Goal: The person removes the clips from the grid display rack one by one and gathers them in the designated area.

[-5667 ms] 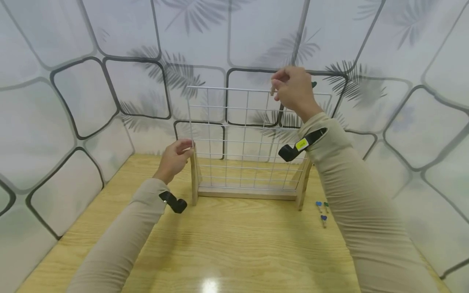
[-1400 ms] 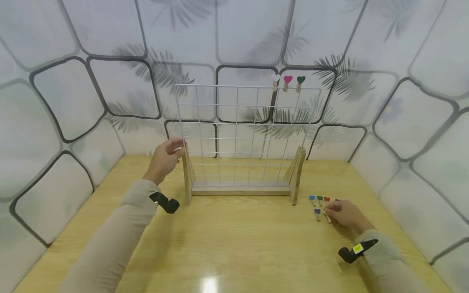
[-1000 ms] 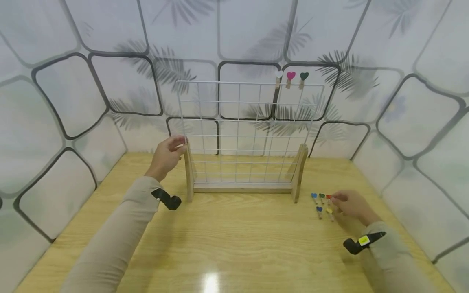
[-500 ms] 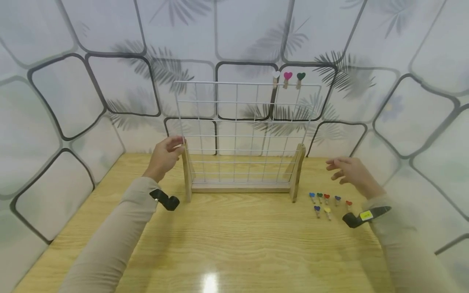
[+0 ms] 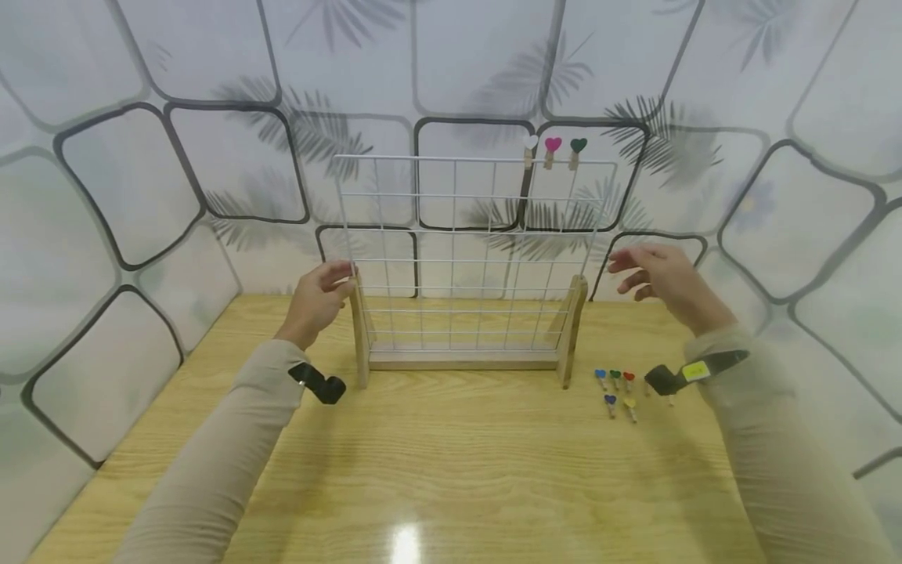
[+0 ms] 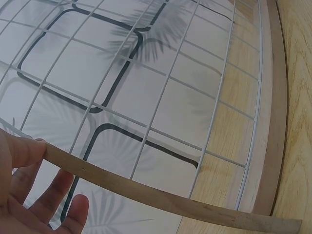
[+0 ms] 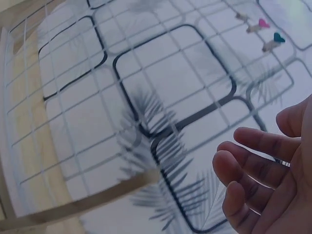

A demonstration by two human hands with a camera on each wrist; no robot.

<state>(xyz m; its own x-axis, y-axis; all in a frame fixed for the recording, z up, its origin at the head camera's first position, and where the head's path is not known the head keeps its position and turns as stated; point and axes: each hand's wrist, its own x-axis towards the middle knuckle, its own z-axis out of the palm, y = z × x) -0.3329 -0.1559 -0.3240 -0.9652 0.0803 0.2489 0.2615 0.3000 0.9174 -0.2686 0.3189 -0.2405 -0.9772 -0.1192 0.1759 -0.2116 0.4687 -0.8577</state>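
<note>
A white wire grid [image 5: 465,235] stands upright in a wooden base between two wooden posts. My left hand [image 5: 320,298] holds the top of the left post [image 5: 359,345]; in the left wrist view the thumb [image 6: 24,148] lies on the post [image 6: 170,200] with the fingers below it. My right hand [image 5: 651,274] hovers empty to the right of the right post [image 5: 572,329], its fingers [image 7: 253,165] loosely spread. A white peg [image 5: 530,149], a pink peg [image 5: 553,149] and a green peg [image 5: 578,149], all heart-topped, are clipped to the top wire.
Several small coloured heart pegs [image 5: 615,388] lie on the wooden table [image 5: 451,470] right of the rack, under my right wrist. Patterned walls [image 5: 106,196] close in the table on the left, back and right.
My right hand has lifted off the pegs on the table and risen, empty, to beside the rack's right side. The left hand has stayed on the left post.
</note>
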